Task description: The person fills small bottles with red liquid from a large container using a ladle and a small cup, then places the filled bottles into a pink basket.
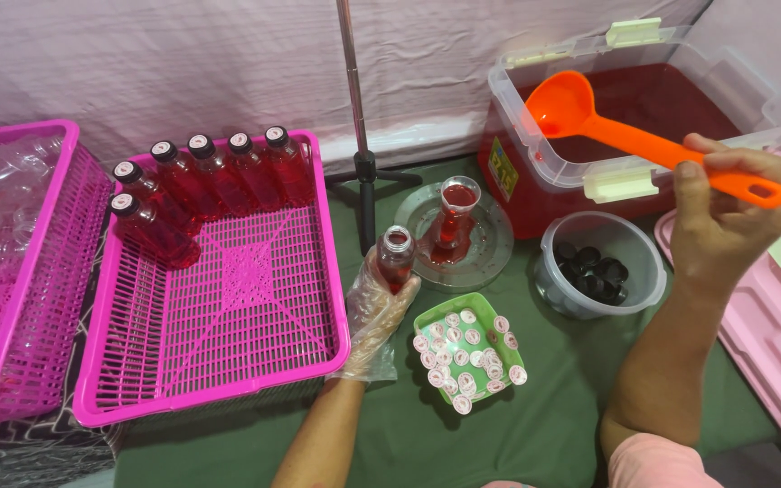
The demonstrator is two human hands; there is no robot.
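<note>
Bottle [397, 256], uncapped and filled with red drink, is grasped upright by the gloved left hand [375, 312] beside the pink basket [228, 361]. An orange ladle [625, 136] is gripped by the right hand [725, 203] above the tub [535, 108]. Filling seems under way; capping from the bowl of black caps [600, 267] is judged next.

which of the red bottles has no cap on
The bottle in the gloved left hand: its mouth is open, while the six bottles in the pink tray are capped.
</note>
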